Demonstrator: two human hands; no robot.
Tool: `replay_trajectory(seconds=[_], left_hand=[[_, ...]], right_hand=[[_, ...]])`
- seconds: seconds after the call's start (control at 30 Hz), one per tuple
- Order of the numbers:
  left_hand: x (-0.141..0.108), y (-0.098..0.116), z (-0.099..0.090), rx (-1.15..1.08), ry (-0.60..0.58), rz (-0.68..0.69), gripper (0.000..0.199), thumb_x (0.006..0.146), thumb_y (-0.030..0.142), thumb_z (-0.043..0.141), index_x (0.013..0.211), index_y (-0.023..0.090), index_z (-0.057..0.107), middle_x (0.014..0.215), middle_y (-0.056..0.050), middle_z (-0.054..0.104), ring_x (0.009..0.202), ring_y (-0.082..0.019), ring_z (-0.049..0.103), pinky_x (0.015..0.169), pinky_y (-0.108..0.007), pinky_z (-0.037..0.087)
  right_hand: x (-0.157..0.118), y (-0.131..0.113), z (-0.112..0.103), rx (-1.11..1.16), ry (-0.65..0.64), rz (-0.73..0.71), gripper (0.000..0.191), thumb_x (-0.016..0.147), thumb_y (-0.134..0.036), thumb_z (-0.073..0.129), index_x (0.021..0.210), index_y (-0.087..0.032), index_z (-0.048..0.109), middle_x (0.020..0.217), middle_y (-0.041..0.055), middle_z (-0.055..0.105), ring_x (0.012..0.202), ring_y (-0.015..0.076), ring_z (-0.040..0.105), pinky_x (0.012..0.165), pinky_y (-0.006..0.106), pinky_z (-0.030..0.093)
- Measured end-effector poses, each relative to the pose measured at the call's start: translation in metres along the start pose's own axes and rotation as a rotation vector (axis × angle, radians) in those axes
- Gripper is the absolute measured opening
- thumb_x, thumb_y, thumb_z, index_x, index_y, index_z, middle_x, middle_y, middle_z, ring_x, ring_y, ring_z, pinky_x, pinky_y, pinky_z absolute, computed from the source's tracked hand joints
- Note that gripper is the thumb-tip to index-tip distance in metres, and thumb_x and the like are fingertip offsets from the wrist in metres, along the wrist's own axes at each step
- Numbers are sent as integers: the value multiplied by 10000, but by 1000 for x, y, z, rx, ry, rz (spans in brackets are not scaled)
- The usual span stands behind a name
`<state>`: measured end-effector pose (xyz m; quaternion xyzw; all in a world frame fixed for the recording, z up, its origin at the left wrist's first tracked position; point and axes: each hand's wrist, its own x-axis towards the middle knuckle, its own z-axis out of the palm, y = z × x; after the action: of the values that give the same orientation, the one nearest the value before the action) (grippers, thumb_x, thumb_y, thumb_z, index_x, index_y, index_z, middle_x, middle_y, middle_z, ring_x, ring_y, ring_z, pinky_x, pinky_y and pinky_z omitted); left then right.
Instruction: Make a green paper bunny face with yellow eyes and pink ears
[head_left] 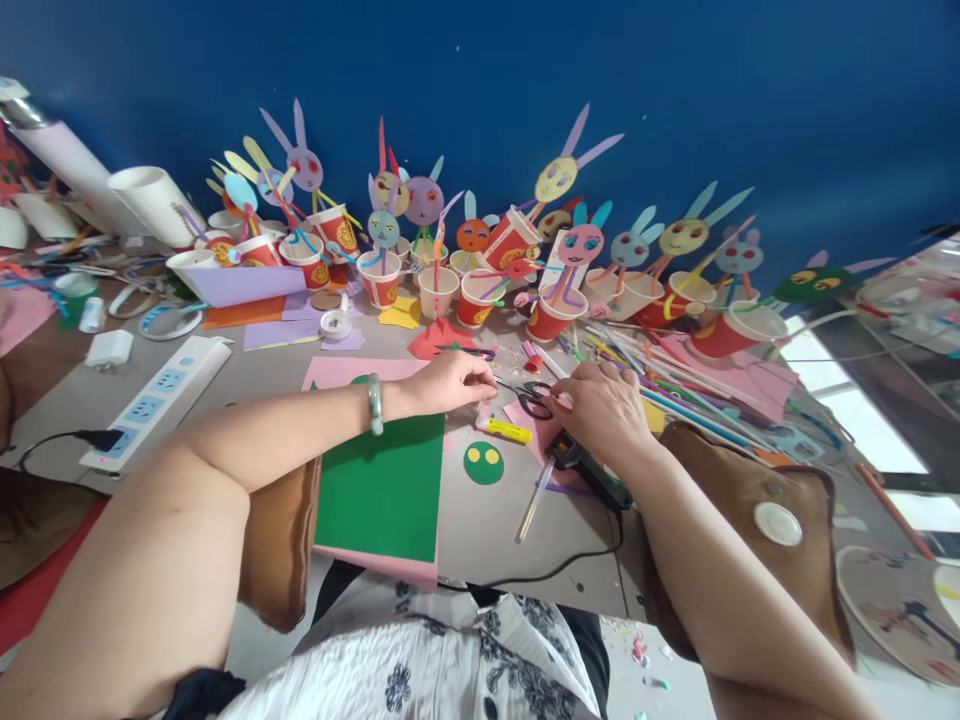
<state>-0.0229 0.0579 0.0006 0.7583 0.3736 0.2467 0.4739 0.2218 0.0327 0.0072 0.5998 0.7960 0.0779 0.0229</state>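
My left hand (459, 380), with a bangle on its wrist, is over the table beside the green sheet (379, 490), its fingers pinched together; what they hold, if anything, is too small to make out. My right hand (600, 402) has its fingertips at the handles of black scissors (534, 398), and whether it grips them is unclear. Below the hands lie a yellow tube (508, 431) and a green paper disc (484, 463) with two yellow ovals. A black glue gun (596, 476) with a clear glue stick rests beneath my right wrist.
Paper cups (437, 292) holding paper rabbit figures line the back by the blue wall (480, 80). A white power strip (157, 400) lies at left. Pipe cleaners (675, 392) and paper scraps spread at right. The glue gun's cord (555, 572) crosses the front.
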Motion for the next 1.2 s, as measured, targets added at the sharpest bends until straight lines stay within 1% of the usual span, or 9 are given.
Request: replay_trajectory(seconds=[0.2,0.43,0.53,0.7,0.83,0.93,1.03,1.13,1.2], left_hand=[[-2,4,3,-382,-136,1,214,866,295,724,883,87,675,655,-10,674,592,-89,636,637,-222,519],[-6,15,1,-638,-165,-19,363,729,380,858,832,74,693,731,-42,712,586,-70,610,605,-221,495],[-6,16,-1,-665,-164,-34,378,702,357,879,883,77,702,719,-26,703,605,-82,629,629,-238,506],[-6,17,-2,-612,-104,-23,326,761,331,836,911,81,691,712,-18,692,604,-78,623,610,-228,501],[-5,15,0,-582,-41,-33,312,797,337,807,914,93,653,684,0,681,550,-61,593,573,-208,491],[-5,14,2,-585,-7,-53,328,799,354,805,930,102,641,641,20,658,514,-53,571,539,-189,464],[-6,14,4,-609,6,-51,367,786,397,813,937,110,639,640,16,661,509,-59,577,539,-193,467],[-9,18,5,-603,34,-18,412,775,450,814,921,106,641,656,-2,672,513,-65,586,537,-197,471],[-12,22,5,-607,52,16,430,774,472,811,916,105,638,662,-10,677,522,-71,595,542,-199,476]], right_hand=[[11,-3,5,-52,-101,-42,241,886,-354,629,891,-184,800,938,139,685,968,307,564,800,400,314],[11,-5,7,-51,-96,-73,221,860,-338,647,844,-148,758,923,128,702,959,292,589,803,393,329],[5,-3,4,-27,-18,-80,230,872,-356,647,828,-155,749,889,119,694,928,286,590,807,400,344],[-10,7,1,97,250,-54,149,840,-307,655,861,-186,740,977,130,681,975,314,576,825,420,394],[-11,16,-3,536,377,128,193,823,-386,652,853,-199,690,1007,119,683,930,285,605,809,415,452],[-11,11,-12,1243,258,291,255,773,-474,684,796,-226,633,797,45,652,668,187,552,633,340,452],[-18,-4,-25,1826,64,255,299,719,-500,751,802,-238,632,783,17,614,568,129,469,530,301,432],[-29,-23,-33,1967,-160,222,298,715,-456,803,744,-235,606,658,-21,504,500,112,408,442,282,376],[-35,-33,-32,1975,-131,260,346,671,-415,854,685,-222,567,640,-27,495,488,99,404,412,258,322]])
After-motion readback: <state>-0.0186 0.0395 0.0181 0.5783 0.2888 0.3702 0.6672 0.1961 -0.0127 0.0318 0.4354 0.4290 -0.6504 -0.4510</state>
